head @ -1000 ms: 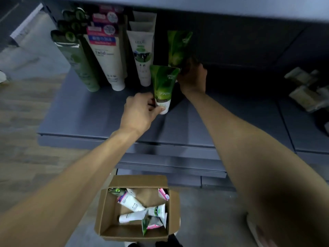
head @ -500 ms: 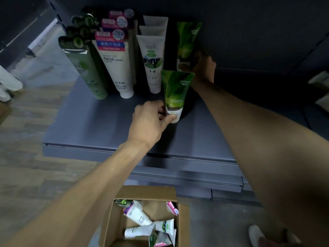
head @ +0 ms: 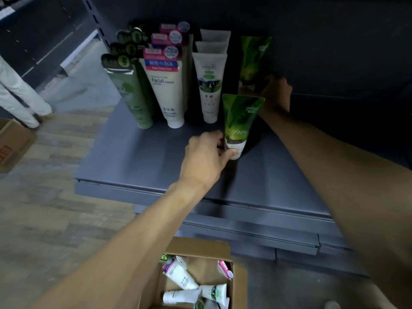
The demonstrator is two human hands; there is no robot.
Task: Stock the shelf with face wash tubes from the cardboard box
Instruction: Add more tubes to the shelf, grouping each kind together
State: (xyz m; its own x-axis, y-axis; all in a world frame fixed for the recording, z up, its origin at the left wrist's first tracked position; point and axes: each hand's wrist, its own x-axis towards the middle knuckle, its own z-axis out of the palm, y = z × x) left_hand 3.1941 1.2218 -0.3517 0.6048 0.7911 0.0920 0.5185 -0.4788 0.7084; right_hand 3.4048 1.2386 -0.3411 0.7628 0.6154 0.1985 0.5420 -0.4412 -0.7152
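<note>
My left hand [head: 206, 160] pinches the white cap end of a bright green tube [head: 239, 120] that stands cap-down on the grey shelf [head: 138, 157]. Further back, my right hand [head: 275, 92] grips the base of a second green tube [head: 253, 59] standing upright near the shelf's rear wall. To the left stand rows of olive-green tubes [head: 129, 90], cream Facial tubes [head: 167, 85] and white tubes [head: 210, 85]. The open cardboard box [head: 200, 248] sits on the floor below, holding several loose tubes [head: 180, 277].
The shelf's front edge [head: 223, 204] juts out above the box. Another cardboard box [head: 13, 143] lies on the wooden floor at far left, beside a person's light trouser legs [head: 20, 99]. A dark rack [head: 44, 41] stands at upper left.
The view has shifted so shelf and box sit lower and closer. Both hands hold the same green tubes as before, hardly moved relative to the shelf.
</note>
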